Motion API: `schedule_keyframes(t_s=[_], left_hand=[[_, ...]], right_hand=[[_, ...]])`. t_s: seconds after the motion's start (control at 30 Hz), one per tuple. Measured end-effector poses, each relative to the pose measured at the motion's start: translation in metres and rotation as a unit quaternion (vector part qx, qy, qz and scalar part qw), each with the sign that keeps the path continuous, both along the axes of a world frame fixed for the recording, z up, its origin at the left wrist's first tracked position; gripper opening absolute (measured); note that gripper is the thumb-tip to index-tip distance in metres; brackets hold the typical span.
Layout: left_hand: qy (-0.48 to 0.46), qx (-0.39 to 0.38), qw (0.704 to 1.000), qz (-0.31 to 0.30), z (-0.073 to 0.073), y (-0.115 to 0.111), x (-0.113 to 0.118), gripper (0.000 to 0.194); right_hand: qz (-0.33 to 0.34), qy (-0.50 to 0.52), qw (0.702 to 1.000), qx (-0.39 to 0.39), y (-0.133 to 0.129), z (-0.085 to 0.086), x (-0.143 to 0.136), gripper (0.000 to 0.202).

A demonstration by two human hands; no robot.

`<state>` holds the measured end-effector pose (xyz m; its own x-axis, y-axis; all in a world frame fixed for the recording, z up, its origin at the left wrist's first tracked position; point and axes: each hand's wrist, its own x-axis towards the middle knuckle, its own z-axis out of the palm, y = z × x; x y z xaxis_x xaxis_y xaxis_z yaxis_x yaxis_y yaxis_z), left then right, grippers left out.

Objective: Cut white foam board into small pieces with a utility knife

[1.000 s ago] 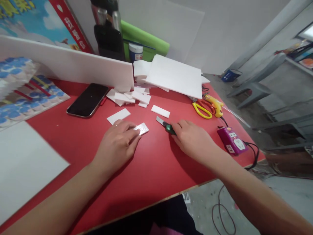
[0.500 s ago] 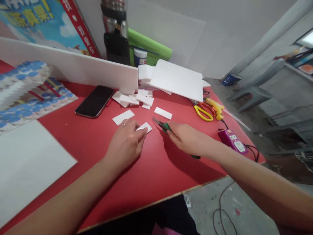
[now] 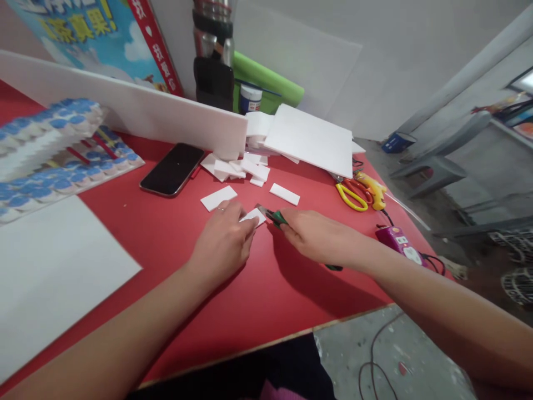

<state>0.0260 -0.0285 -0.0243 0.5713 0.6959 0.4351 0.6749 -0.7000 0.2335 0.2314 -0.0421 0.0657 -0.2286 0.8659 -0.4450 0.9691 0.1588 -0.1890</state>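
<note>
My left hand [image 3: 222, 236] is closed on a small white foam board piece [image 3: 255, 216], thumb over its near side, on the red table [image 3: 233, 311]. In my right hand [image 3: 318, 236] is a green utility knife [image 3: 277, 218], its blade out and pointing left. The blade tip lies at the far right edge of the held piece; whether it touches is hard to tell. Just beyond the hands are two loose foam strips, one on the left [image 3: 219, 198] and one on the right [image 3: 285, 194]. Farther back lies a pile of foam scraps [image 3: 237, 168].
A black phone [image 3: 172, 169] lies left of the scraps. White boards [image 3: 310, 139] are stacked at the back. Yellow-handled scissors [image 3: 352, 197], a yellow glue gun [image 3: 373, 189] and a purple power strip [image 3: 400, 243] line the right side. A blue-and-white model [image 3: 62, 150] stands left.
The knife blade has come left, up to the far edge of the held foam piece. The whole view has shifted slightly, moving the table's things rightward in the picture.
</note>
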Motion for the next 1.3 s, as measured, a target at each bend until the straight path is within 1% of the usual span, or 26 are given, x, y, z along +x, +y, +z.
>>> schedule_keyframes(t_s=[0.17,0.33,0.5,0.67,0.9,1.03,1.1,1.23,1.3], left_hand=[[0.000,-0.008,1.000,-0.001,0.001,0.000,0.000,0.031],[0.002,-0.019,1.000,-0.002,0.002,0.001,0.001,0.032],[-0.003,-0.019,1.000,-0.002,0.000,0.002,0.001,0.031],[-0.004,-0.014,1.000,-0.003,0.000,0.002,0.001,0.033],[-0.015,-0.014,1.000,-0.005,0.000,0.003,0.001,0.032],[-0.022,-0.014,1.000,-0.004,0.000,0.003,0.002,0.032],[-0.022,-0.012,1.000,-0.005,0.000,0.003,0.002,0.033],[-0.019,-0.005,1.000,-0.012,0.001,0.005,0.002,0.034],[-0.016,-0.002,1.000,-0.017,0.001,0.005,0.002,0.034]], right_hand=[[0.017,-0.011,1.000,-0.001,0.000,0.001,-0.002,0.015],[0.066,-0.063,0.996,-0.010,0.005,0.009,-0.007,0.017],[0.069,-0.081,0.993,-0.044,0.011,0.019,-0.011,0.019],[0.084,-0.080,0.993,-0.034,0.009,0.020,-0.008,0.022],[0.095,-0.077,0.992,-0.040,-0.001,0.020,-0.005,0.022],[0.083,-0.074,0.993,-0.033,-0.010,0.021,-0.001,0.019],[0.081,-0.075,0.993,-0.031,-0.016,0.020,0.002,0.019],[0.099,-0.087,0.991,-0.015,-0.032,0.017,0.007,0.020],[0.086,-0.096,0.992,-0.008,-0.041,0.013,0.010,0.022]])
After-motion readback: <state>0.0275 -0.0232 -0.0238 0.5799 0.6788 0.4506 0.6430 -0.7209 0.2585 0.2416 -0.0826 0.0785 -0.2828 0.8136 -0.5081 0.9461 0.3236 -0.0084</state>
